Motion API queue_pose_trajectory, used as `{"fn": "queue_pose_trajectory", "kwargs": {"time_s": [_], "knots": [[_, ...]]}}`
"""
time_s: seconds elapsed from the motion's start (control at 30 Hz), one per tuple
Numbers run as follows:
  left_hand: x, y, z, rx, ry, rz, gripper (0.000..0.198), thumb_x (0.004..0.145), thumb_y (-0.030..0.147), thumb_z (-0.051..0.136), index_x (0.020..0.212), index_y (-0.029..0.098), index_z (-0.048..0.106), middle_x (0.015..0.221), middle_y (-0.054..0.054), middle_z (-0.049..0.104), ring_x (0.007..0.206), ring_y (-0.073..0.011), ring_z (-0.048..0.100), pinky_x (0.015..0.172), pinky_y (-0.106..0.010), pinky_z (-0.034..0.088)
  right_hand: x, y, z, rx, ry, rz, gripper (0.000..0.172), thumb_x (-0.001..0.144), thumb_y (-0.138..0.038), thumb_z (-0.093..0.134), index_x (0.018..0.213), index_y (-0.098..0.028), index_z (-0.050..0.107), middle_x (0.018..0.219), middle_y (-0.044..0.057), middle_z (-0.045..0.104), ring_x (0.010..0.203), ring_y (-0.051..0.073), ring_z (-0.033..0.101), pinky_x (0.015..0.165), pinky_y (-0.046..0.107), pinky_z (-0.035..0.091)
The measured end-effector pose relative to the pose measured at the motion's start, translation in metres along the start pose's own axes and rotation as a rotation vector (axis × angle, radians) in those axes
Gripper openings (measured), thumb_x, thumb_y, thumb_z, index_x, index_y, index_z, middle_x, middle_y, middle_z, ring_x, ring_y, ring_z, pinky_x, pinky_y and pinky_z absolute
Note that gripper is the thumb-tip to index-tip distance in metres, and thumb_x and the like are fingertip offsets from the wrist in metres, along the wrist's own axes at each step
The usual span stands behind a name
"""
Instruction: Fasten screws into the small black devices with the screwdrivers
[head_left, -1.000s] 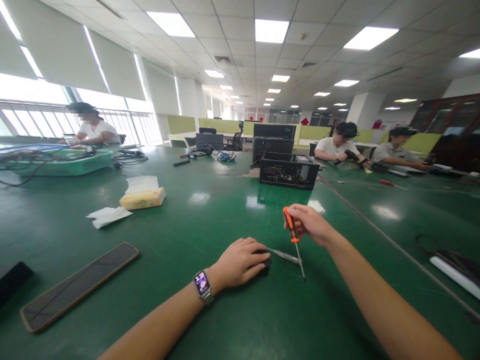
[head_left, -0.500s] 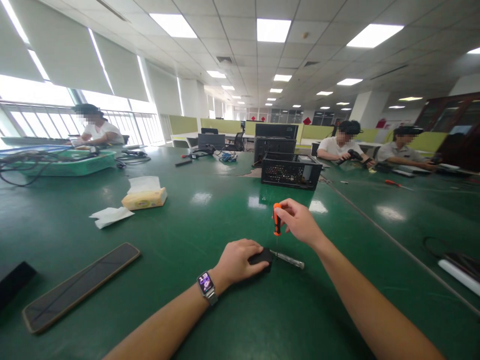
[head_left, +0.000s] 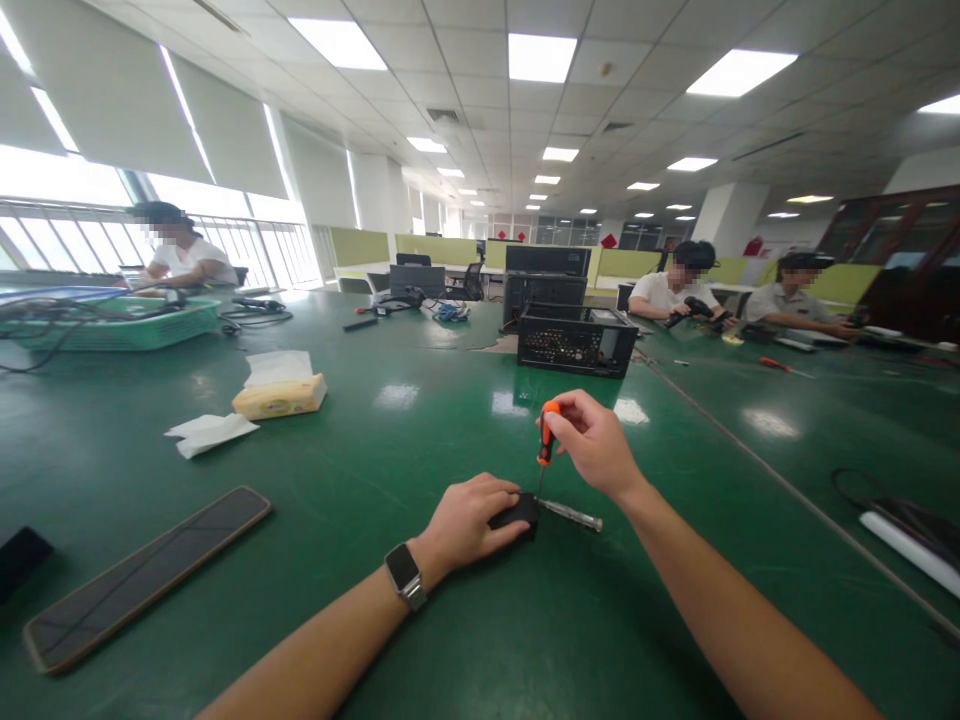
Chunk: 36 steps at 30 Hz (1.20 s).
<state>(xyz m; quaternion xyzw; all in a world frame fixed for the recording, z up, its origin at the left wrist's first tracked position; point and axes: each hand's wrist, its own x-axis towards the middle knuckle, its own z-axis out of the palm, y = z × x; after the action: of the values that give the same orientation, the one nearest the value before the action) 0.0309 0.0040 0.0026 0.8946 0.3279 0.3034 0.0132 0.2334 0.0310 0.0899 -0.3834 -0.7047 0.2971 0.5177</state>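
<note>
My left hand (head_left: 474, 520) is wrapped round a small black box-shaped object (head_left: 517, 512), pressing it to the green tabletop; most of it is under my fingers and its kind cannot be made out. An orange and black screwdriver (head_left: 548, 435) stands nearly upright, pinched at the handle by the fingers of my right hand (head_left: 596, 440). Its thin shaft points down to the right end of the black object, but whether the tip touches it is too small to tell. A second screwdriver with a clear handle (head_left: 574, 514) lies on the table just right of the object.
Left of me are a phone-like dark slab (head_left: 154, 575), a tissue pack (head_left: 279, 398) and a crumpled tissue (head_left: 210, 433). A black computer case (head_left: 576, 342) stands ahead, a green basket (head_left: 150, 330) of cables far left. Several people sit further off. A white bar (head_left: 911, 560) lies right.
My right hand has brought the orange screwdriver slightly left, its tip closer to the black object. The watch screen has gone dark. The whole view has shifted a little.
</note>
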Motion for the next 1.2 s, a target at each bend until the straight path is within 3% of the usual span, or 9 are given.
{"fn": "queue_pose_trajectory", "kwargs": {"time_s": [0.3, 0.43, 0.67, 0.9, 1.2], "knots": [[0.001, 0.001, 0.0, -0.008, -0.006, 0.0, 0.027, 0.09, 0.039, 0.054, 0.099, 0.018, 0.067, 0.106, -0.008, 0.07, 0.093, -0.0199, 0.064, 0.081, -0.031, 0.054, -0.001, 0.002, 0.006, 0.1, -0.011, 0.017, 0.024, 0.081, -0.041, 0.057, 0.089, -0.019, 0.052, 0.078, 0.002, 0.065, 0.063, 0.014, 0.062, 0.051, 0.024, 0.05], [0.001, 0.002, -0.001, -0.007, -0.007, 0.012, 0.027, 0.091, 0.039, 0.052, 0.102, 0.018, 0.066, 0.11, -0.008, 0.069, 0.095, -0.0197, 0.064, 0.083, -0.032, 0.054, -0.001, -0.003, -0.001, -0.069, -0.039, -0.017, 0.017, 0.073, -0.029, 0.062, 0.082, -0.02, 0.05, 0.069, -0.004, 0.057, 0.058, 0.011, 0.053, 0.054, 0.022, 0.045], [-0.001, 0.002, -0.002, 0.02, -0.051, 0.034, 0.035, 0.087, 0.045, 0.058, 0.109, 0.019, 0.064, 0.115, -0.009, 0.067, 0.094, -0.0215, 0.064, 0.08, -0.033, 0.054, -0.001, -0.006, -0.005, -0.292, -0.307, 0.033, 0.016, 0.07, -0.029, 0.062, 0.062, -0.018, 0.053, 0.055, -0.005, 0.047, 0.054, 0.01, 0.042, 0.052, 0.022, 0.034], [0.0, -0.001, 0.001, 0.025, -0.037, 0.067, 0.028, 0.091, 0.038, 0.051, 0.103, 0.018, 0.067, 0.113, -0.009, 0.068, 0.092, -0.0198, 0.065, 0.078, -0.031, 0.054, 0.004, -0.006, -0.019, -0.263, -0.001, 0.001, 0.02, 0.073, -0.034, 0.062, 0.064, -0.02, 0.053, 0.052, -0.006, 0.045, 0.049, 0.01, 0.041, 0.051, 0.023, 0.034], [-0.001, -0.001, 0.0, -0.017, -0.003, 0.064, 0.027, 0.091, 0.037, 0.054, 0.103, 0.017, 0.068, 0.112, -0.009, 0.069, 0.093, -0.0197, 0.065, 0.08, -0.032, 0.055, 0.005, 0.005, -0.011, -0.281, -0.076, 0.068, 0.017, 0.074, -0.032, 0.06, 0.065, -0.02, 0.053, 0.045, -0.007, 0.045, 0.043, 0.011, 0.043, 0.048, 0.023, 0.033]]}}
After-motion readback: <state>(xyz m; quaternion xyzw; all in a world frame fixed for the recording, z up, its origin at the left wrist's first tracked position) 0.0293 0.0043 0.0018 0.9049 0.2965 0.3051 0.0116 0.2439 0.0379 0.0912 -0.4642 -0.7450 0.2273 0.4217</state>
